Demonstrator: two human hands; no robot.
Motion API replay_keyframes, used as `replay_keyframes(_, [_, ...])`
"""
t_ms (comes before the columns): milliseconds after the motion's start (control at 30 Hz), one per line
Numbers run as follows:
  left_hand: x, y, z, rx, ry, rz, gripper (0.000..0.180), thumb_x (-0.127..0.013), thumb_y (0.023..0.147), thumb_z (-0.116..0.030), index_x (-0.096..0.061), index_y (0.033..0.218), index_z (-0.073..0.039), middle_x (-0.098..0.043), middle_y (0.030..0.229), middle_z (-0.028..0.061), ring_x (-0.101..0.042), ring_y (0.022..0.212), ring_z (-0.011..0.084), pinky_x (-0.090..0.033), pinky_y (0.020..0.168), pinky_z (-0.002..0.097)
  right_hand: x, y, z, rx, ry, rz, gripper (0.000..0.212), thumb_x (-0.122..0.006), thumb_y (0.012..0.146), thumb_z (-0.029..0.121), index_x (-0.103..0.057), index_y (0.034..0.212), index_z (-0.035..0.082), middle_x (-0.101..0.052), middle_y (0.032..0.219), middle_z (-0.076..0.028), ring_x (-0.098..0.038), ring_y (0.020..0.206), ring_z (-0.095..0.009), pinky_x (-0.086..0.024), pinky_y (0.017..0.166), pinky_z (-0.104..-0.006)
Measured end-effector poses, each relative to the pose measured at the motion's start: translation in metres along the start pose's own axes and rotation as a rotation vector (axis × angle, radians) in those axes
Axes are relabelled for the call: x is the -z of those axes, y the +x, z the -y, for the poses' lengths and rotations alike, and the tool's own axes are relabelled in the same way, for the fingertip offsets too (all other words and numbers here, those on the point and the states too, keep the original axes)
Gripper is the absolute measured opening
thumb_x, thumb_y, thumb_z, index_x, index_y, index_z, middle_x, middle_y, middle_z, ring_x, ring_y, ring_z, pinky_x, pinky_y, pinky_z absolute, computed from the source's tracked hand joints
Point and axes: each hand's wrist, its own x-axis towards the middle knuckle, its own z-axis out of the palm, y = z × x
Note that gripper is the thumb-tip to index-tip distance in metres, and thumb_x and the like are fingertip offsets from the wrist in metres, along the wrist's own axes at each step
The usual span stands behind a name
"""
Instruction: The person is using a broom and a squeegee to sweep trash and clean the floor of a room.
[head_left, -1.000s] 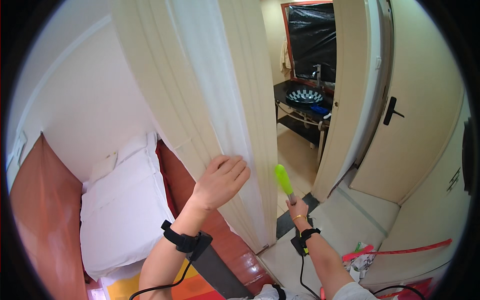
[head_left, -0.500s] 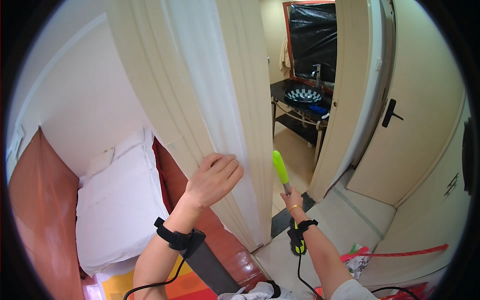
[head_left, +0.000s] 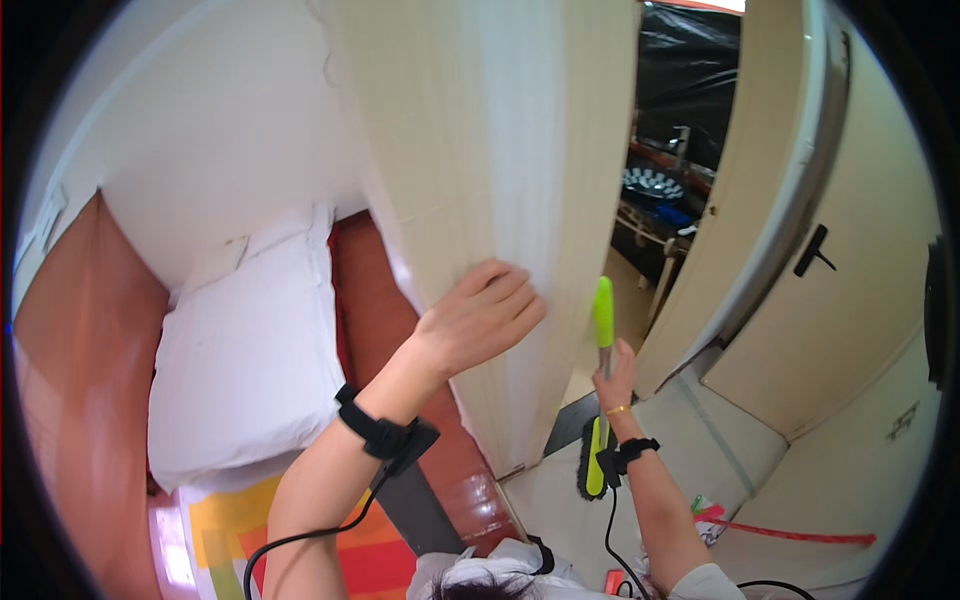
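Observation:
My left hand [head_left: 485,315] is raised against the white middle of the beige-trimmed door post [head_left: 525,110]. Its fingers lie loosely bent along the surface, with the fingertips partly hidden, and no object shows in it. Lower and to the right, my right hand [head_left: 617,378] is closed around the metal shaft of a long-handled brush [head_left: 603,315]. The lime-green grip points up beside the post. Below my wrist, the brush's green head with dark bristles [head_left: 593,465] is seen above the pale floor. Both wrists wear black straps with cables.
To the left, a bed with a white sheet [head_left: 245,370] stands beyond the post, near a reddish-brown drape [head_left: 95,370]. Through the doorway are a checkered basin [head_left: 652,184] and a black-covered panel [head_left: 690,75]. A beige door [head_left: 860,300] and a red strip [head_left: 800,534] are at right.
The view has swung left, so post and doorway sit farther right. The brush stands more upright, its head more visible beside my right wrist. My left hand stays at the post.

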Motion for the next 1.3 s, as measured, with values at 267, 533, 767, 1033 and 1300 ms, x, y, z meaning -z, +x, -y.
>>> replay_keyframes(267, [-0.007,-0.005,0.0,0.007,0.068,-0.066,0.009,-0.052,0.062,-0.007,-0.045,0.067,-0.011,-0.048,0.071,-0.0016,-0.05,0.08,0.0088,-0.038,0.075,0.0226,0.046,-0.001,0.118,0.351,0.212,-0.175,0.065,-0.053,0.067,0.012,-0.023,0.122,-0.005,-0.029,0.123,-0.022,-0.026,0.115,-0.036,-0.019,0.095,-0.0432])
replay_keyframes(533, [0.03,-0.014,0.011,0.098,-0.265,-0.257,0.032,-0.052,0.067,-0.011,-0.05,0.099,-0.01,-0.049,0.106,0.0031,-0.045,0.103,0.0204,-0.033,0.087,0.0337,0.061,0.034,0.25,0.748,0.244,-0.227,0.058,-0.049,0.076,0.024,-0.027,0.12,-0.006,-0.026,0.125,-0.023,-0.023,0.117,-0.038,-0.017,0.094,-0.0497])
replay_keyframes(767, [0.065,-0.086,0.026,0.241,-0.264,-0.038,0.059,-0.062,0.063,-0.018,-0.04,0.117,-0.011,-0.038,0.122,0.0065,-0.035,0.114,0.0219,-0.024,0.096,0.0365,0.037,0.04,0.314,0.601,0.152,-0.472,0.059,-0.048,0.077,0.029,-0.024,0.124,0.001,-0.018,0.13,-0.021,-0.014,0.122,-0.037,-0.017,0.094,-0.05])
replay_keyframes(1033, [0.068,-0.183,0.024,0.228,-0.448,0.095,0.057,-0.061,0.066,-0.011,-0.039,0.118,-0.01,-0.037,0.123,0.007,-0.035,0.114,0.0235,-0.028,0.093,0.0377,0.011,0.025,0.328,0.2,0.142,-0.734,0.082,-0.066,0.062,0.035,-0.023,0.126,0.007,-0.021,0.127,-0.025,-0.025,0.115,-0.041,-0.025,0.09,-0.0462])
replay_keyframes(1300, [0.049,-0.21,0.014,0.063,-0.539,0.014,0.056,-0.059,0.066,-0.007,-0.038,0.118,-0.012,-0.034,0.124,0.01,-0.032,0.115,0.0253,-0.028,0.092,0.0388,0.008,0.014,0.333,0.134,0.015,-0.736,0.08,-0.067,0.06,0.03,-0.024,0.125,0.007,-0.028,0.122,-0.024,-0.031,0.109,-0.039,-0.027,0.089,-0.045])
